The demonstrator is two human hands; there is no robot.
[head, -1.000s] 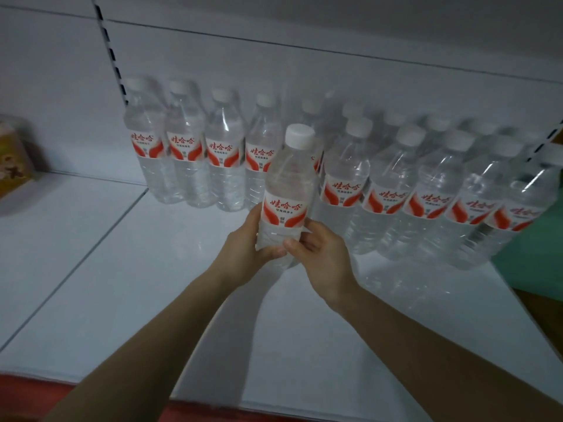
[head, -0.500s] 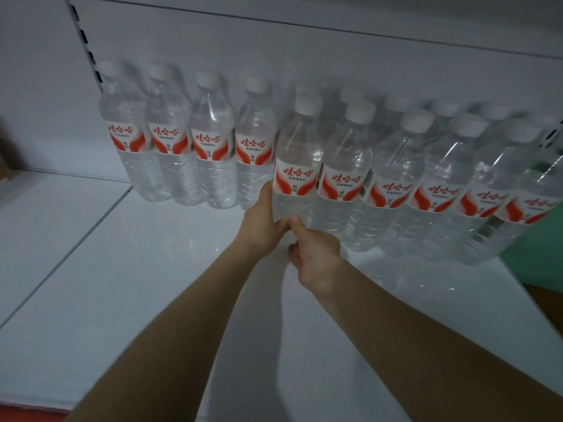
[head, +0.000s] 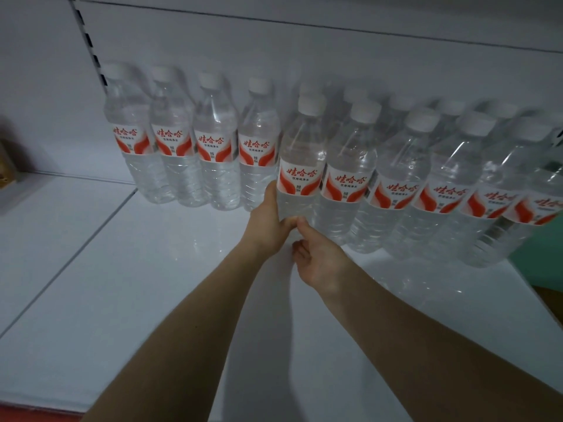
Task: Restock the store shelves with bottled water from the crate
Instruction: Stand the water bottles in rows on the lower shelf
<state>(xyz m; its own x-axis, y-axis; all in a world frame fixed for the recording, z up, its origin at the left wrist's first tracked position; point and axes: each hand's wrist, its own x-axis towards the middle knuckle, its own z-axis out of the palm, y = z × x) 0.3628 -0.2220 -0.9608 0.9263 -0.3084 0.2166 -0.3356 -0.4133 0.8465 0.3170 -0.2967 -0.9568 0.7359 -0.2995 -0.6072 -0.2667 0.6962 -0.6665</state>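
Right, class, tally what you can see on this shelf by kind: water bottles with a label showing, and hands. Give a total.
Water bottles with a label showing: 10, counting the held bottle
Hands: 2, the left hand and the right hand
Total: 12
Blurred bottles further back are left uncounted.

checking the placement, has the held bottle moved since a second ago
Yes. The held bottle went back toward the rear wall, from out ahead of the neighbouring bottle to standing in line beside it.
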